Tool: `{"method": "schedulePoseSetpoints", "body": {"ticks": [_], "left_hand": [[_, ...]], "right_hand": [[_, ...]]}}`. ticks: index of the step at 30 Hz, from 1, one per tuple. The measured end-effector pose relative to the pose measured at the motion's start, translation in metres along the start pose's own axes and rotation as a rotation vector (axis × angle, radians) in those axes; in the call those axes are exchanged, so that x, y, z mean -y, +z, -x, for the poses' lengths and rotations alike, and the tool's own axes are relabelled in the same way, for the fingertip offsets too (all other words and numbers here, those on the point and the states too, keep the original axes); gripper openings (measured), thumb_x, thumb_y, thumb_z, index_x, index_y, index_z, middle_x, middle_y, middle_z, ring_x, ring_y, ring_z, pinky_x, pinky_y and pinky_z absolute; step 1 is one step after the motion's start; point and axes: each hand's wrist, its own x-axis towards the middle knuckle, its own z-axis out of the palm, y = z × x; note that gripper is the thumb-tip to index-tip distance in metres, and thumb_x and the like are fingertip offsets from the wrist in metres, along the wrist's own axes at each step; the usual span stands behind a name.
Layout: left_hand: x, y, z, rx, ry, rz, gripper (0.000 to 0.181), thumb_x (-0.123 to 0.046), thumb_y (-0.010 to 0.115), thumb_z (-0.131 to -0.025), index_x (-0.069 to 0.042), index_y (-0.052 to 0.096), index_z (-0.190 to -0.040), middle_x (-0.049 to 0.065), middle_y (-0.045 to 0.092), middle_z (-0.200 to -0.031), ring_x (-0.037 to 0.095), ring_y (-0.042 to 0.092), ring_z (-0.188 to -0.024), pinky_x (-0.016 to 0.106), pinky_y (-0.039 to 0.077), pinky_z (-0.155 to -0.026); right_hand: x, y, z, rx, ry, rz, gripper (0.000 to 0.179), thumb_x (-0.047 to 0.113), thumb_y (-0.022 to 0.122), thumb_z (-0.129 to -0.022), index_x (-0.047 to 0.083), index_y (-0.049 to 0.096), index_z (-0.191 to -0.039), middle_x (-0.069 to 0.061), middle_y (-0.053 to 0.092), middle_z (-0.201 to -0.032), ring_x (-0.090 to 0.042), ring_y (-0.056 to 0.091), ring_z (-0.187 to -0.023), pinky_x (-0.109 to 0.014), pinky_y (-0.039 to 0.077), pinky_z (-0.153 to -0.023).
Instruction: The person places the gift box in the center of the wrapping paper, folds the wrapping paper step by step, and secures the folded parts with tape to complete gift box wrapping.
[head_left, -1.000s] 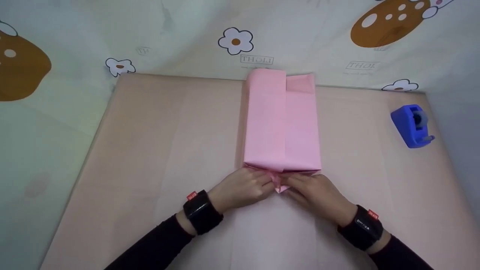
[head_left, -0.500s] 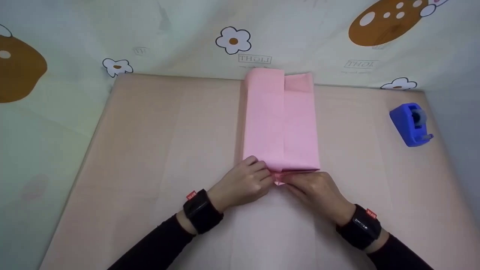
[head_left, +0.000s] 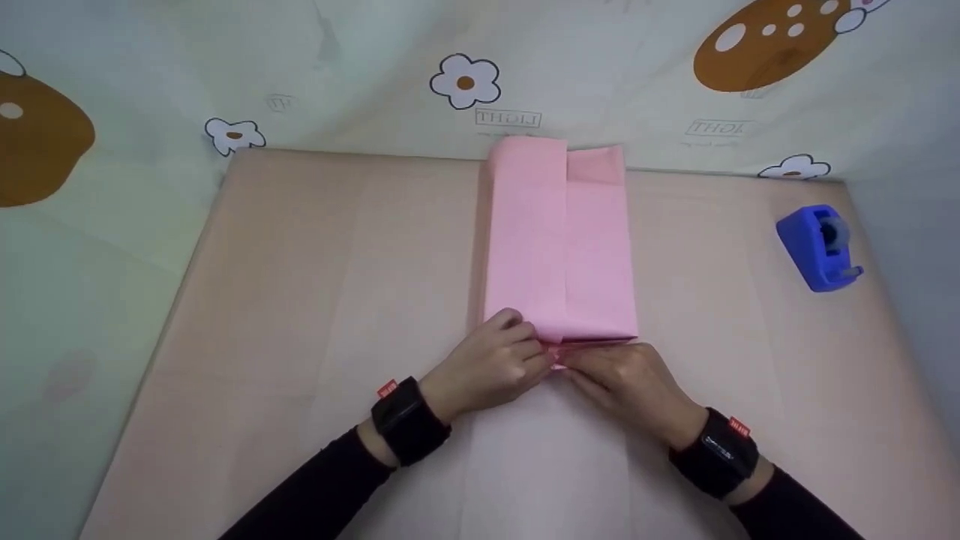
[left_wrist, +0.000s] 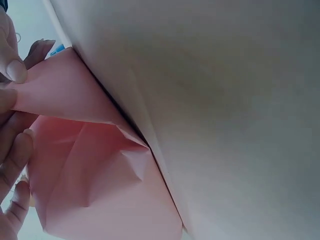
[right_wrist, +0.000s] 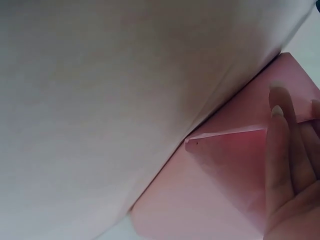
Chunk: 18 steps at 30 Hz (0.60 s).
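A long box-shaped package wrapped in pink paper lies lengthwise on the table, a lengthwise seam running along its top. At its near end a pink paper flap is folded into a triangle, and its creased point shows in the right wrist view. My left hand grips this end from the left, fingers curled at the top corner and fingertips on the flap. From the right, my right hand pinches the same flap, with two fingers lying along it in the right wrist view. The hands partly hide the flap from the head view.
A blue tape dispenser stands near the table's right edge. At the package's far end, the paper end sticks out unfolded, close to the patterned cloth behind the table.
My left hand's fingers have moved up onto the package's near left corner. The flap's tip has drawn in toward the package, while the right hand stays nearly in place.
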Motion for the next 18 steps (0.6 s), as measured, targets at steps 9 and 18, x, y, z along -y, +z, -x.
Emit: {"method": "schedulePoseSetpoints", "body": {"ticks": [9, 18], "left_hand": [[0.0, 0.0012, -0.0021, -0.029, -0.016, 0.029, 0.019, -0.024, 0.062, -0.1, -0.018, 0.079, -0.092, -0.006, 0.072, -0.092, 0.013, 0.063, -0.09, 0.029, 0.049, -0.086], [0.0015, 0.0027, -0.001, 0.002, -0.129, 0.106, 0.018, -0.026, 0.06, -0.102, -0.018, 0.076, -0.1, 0.009, 0.064, -0.14, 0.037, 0.054, -0.137, 0.054, 0.04, -0.118]], "right_hand": [[0.0, -0.002, -0.0004, -0.055, -0.011, 0.006, 0.024, 0.006, 0.086, -0.075, 0.011, 0.082, -0.098, 0.001, 0.08, -0.092, -0.01, 0.076, -0.085, -0.027, 0.06, -0.072], [-0.0012, -0.0021, -0.0067, -0.223, -0.086, 0.153, 0.01, 0.02, 0.076, -0.09, 0.015, 0.084, -0.095, -0.001, 0.071, -0.089, -0.016, 0.064, -0.077, -0.025, 0.051, -0.067]]}}
